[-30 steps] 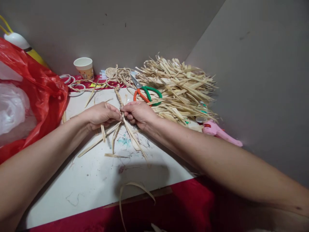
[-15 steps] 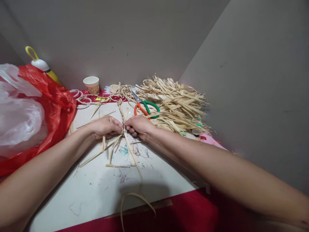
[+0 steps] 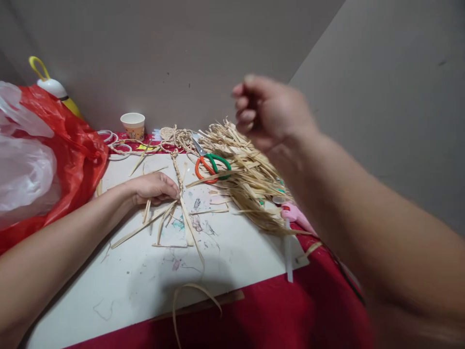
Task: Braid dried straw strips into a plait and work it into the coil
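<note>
My left hand (image 3: 156, 189) pinches the lower end of a narrow straw braid (image 3: 177, 169) on the white board (image 3: 127, 286). Loose strands (image 3: 191, 223) fan out below its fingertips. Raised above the straw pile (image 3: 247, 165), my right hand (image 3: 271, 111) has its fingers curled and is slightly blurred; whether it holds a thin strand cannot be made out. Scissors (image 3: 212, 167) with one orange and one green handle lie between the braid and the pile.
A red and clear plastic bag (image 3: 78, 155) fills the left side, with a yellow bottle (image 3: 72, 105) behind it. At the back stands a paper cup (image 3: 132, 127). A pink glue gun (image 3: 300, 218) lies right of the pile, on red cloth (image 3: 283, 315).
My right hand has left the braid and risen up and to the right. My left hand keeps its pinch. The view has shifted slightly, showing the pink glue gun more fully.
</note>
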`<state>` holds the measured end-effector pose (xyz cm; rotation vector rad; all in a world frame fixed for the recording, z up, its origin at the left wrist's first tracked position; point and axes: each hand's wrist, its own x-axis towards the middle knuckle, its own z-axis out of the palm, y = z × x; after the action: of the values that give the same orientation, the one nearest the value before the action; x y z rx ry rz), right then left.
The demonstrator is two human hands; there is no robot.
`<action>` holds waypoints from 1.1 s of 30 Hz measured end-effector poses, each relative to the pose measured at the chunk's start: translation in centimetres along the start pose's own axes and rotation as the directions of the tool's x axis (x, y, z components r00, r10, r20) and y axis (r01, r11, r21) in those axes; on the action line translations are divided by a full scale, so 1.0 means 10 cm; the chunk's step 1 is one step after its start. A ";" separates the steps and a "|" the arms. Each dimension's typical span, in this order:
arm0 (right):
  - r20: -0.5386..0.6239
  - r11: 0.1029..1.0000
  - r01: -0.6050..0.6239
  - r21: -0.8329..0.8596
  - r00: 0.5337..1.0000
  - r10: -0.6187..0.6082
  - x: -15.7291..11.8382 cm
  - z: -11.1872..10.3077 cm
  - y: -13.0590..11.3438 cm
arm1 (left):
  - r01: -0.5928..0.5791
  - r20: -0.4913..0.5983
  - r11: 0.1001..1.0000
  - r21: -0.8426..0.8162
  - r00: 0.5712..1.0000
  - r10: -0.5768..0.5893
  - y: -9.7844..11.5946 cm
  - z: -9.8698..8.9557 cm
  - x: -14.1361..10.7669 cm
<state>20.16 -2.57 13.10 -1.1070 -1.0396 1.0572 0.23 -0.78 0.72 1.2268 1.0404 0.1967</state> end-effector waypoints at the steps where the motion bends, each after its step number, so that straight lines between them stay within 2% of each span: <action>1: -0.021 0.998 0.019 0.059 1.000 -0.018 0.01 -0.02 -0.18 | -0.001 0.002 1.000 0.003 1.000 0.001 0.00 0.00 0.00; 2: -0.049 0.993 0.031 0.115 0.998 -0.026 0.02 -0.04 -0.34 | 0.001 0.004 1.000 0.007 1.000 -0.001 0.00 0.00 0.00; 5: 0.028 0.933 0.156 0.325 0.984 -0.174 0.06 -0.08 -0.66 | 0.004 0.021 1.000 0.012 1.000 -0.004 -0.01 -0.02 0.01; 6: 0.058 0.914 0.221 0.340 0.965 -0.255 0.10 -0.07 -0.67 | 0.005 0.031 1.000 0.009 1.000 -0.005 -0.02 -0.02 0.01; 8: 0.092 0.888 0.376 0.265 0.907 -0.411 0.22 -0.01 -0.53 | 0.010 0.054 1.000 0.002 0.999 -0.010 -0.03 -0.04 0.01; 9: 0.108 0.934 0.337 0.119 0.931 -0.349 0.30 0.06 -0.39 | 0.011 0.062 1.000 -0.003 0.998 -0.011 -0.03 -0.04 0.02; 10: 0.074 0.951 0.306 -0.040 0.950 -0.302 0.38 0.13 -0.22 | 0.013 0.065 1.000 -0.010 0.998 -0.012 -0.03 -0.05 0.02; 11: 0.091 0.955 0.283 -0.091 0.957 -0.275 0.46 0.21 -0.04 | 0.013 0.065 1.000 -0.016 0.998 -0.012 -0.03 -0.05 0.02; 13: 0.090 0.957 0.261 -0.131 0.964 -0.251 0.59 0.35 0.26 | 0.011 0.064 1.000 -0.021 0.998 -0.010 -0.04 -0.06 0.03; 15: 0.052 0.977 0.207 -0.041 0.977 -0.205 0.67 0.41 0.39 | 0.016 0.074 1.000 -0.023 0.997 -0.014 -0.04 -0.05 0.04; 17: 0.033 0.979 0.139 0.151 0.989 -0.145 0.69 0.39 0.32 | 0.016 0.081 1.000 -0.021 0.997 -0.014 -0.05 -0.05 0.05; 19: 0.039 0.928 0.105 0.357 0.991 -0.127 0.69 0.32 0.13 | 0.006 0.073 1.000 -0.015 0.997 -0.005 -0.05 -0.05 0.05; 21: 0.027 0.892 0.136 0.431 0.986 -0.163 0.67 0.23 -0.09 | -0.004 0.057 1.000 -0.001 0.998 0.004 -0.06 -0.05 0.05; 23: 0.044 0.933 0.177 0.315 0.979 -0.201 0.62 0.15 -0.23 | -0.004 0.044 1.000 0.013 0.999 0.004 -0.07 -0.06 0.05; 26: 0.149 0.983 0.182 0.005 0.972 -0.181 0.46 0.10 -0.25 | -0.010 0.043 0.999 0.033 0.999 0.009 -0.08 -0.06 0.05; 29: 0.222 0.965 0.193 -0.179 0.963 -0.151 0.28 0.09 -0.13 | -0.021 0.049 0.999 0.046 0.999 0.019 -0.08 -0.05 0.05; 33: 0.243 0.925 0.229 -0.303 0.957 -0.157 0.18 0.04 -0.10 | -0.012 0.031 1.000 0.022 0.999 0.012 -0.07 -0.02 0.05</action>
<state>20.19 -0.84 14.32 -1.1402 -1.5101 0.8753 0.06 -0.55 -0.13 1.2527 1.0108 0.1751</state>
